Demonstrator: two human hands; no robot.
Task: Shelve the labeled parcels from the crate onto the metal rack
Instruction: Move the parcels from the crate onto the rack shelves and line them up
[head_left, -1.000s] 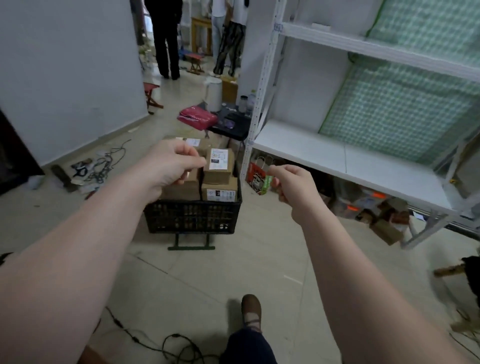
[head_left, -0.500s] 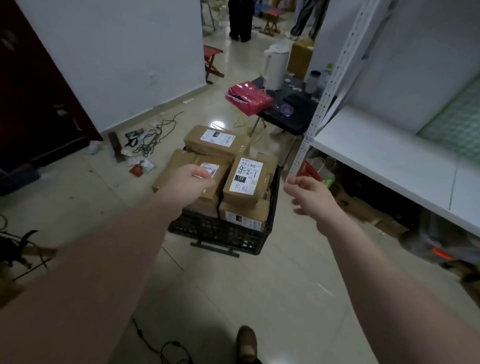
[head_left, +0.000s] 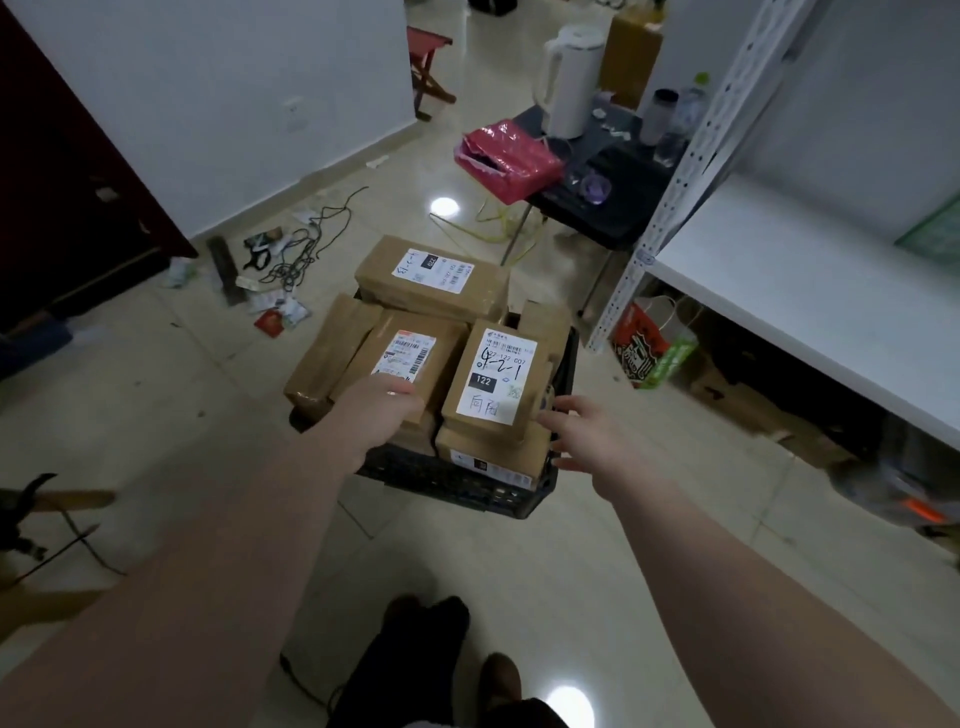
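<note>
A black plastic crate (head_left: 457, 486) on the floor holds several brown cardboard parcels with white labels. The parcel marked 122 (head_left: 496, 374) lies on top at the right, a second labeled parcel (head_left: 410, 353) to its left, and a third (head_left: 431, 278) at the back. My left hand (head_left: 376, 413) rests on the near edge of the middle parcel, fingers bent over it. My right hand (head_left: 576, 431) is spread, fingertips at the near right corner of the 122 parcel. The white metal rack (head_left: 800, 291) stands to the right with a bare shelf.
A small black table (head_left: 613, 208) with a white kettle (head_left: 569, 78), bottles and a pink package (head_left: 506, 161) stands behind the crate. Cables and litter (head_left: 291, 254) lie on the floor at left. Bags and boxes (head_left: 654, 353) sit under the rack. My feet are at the bottom.
The view has tilted down and closed in on the crate. Both hands have dropped from in front of me to the parcels, and the right hand has spread its fingers.
</note>
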